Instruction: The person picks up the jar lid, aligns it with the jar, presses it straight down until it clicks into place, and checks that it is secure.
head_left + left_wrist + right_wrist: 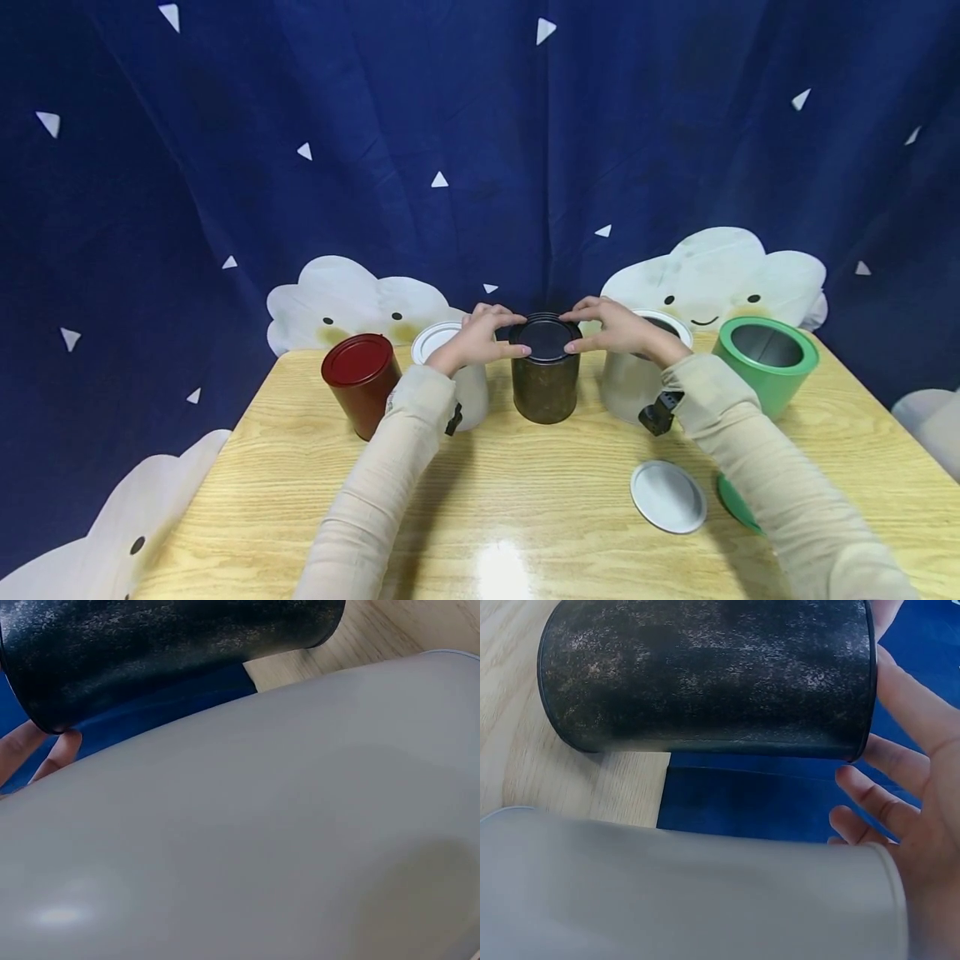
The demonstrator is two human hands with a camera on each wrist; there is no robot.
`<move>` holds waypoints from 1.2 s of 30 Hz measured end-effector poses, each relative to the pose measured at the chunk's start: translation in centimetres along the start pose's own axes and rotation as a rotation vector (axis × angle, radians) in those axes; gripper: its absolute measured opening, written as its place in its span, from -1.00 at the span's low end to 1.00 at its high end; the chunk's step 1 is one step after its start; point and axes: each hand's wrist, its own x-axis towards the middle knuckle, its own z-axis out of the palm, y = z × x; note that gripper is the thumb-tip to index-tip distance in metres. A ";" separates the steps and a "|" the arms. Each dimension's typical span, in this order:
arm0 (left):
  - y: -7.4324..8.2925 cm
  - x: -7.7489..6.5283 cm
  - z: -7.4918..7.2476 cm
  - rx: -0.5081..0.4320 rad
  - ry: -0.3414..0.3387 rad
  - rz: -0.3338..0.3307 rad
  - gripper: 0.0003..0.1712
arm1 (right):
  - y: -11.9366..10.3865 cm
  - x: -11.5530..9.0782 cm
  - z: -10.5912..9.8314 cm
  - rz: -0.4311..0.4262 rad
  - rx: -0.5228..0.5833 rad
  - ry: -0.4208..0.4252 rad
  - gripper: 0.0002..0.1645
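Observation:
A mottled dark metal can [545,397] stands upright at the back middle of the table, its round black lid [546,340] on top. My left hand [483,335] reaches over a pale can [472,396] and touches the lid's left edge with extended thumb and fingers. From the other side my right hand [617,327] touches the right edge in the same way. In the right wrist view, its thumb and index finger meet the dark can's rim while the other fingers [881,802] spread loosely beside it. Most of the left hand is hidden in the left wrist view.
A dark red can [362,383] with a lid stands at the left. Right of the dark can are an uncovered pale can [626,387] and an uncovered green can [780,379]. A silver lid [669,497] lies flat in front, beside a green lid [738,504] partly under my right forearm.

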 end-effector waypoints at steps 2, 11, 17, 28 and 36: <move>0.0 0.0 0.0 0.001 0.003 -0.002 -0.38 | -0.1 0.0 0.0 0.007 -0.004 -0.002 -0.35; 0.3 0.1 -0.1 0.040 -0.018 -0.022 -0.39 | -0.5 0.5 -0.1 -0.025 -0.013 -0.006 -0.40; 0.7 0.2 0.0 0.107 -0.043 -0.034 -0.35 | -0.5 0.3 0.0 0.005 -0.029 -0.023 -0.35; 1.2 0.4 0.0 0.120 -0.034 -0.053 -0.26 | -1.3 0.4 0.4 0.018 -0.060 -0.001 -0.27; 1.4 0.5 0.0 0.125 -0.052 -0.068 -0.25 | -1.4 0.5 0.4 0.016 -0.070 -0.004 -0.29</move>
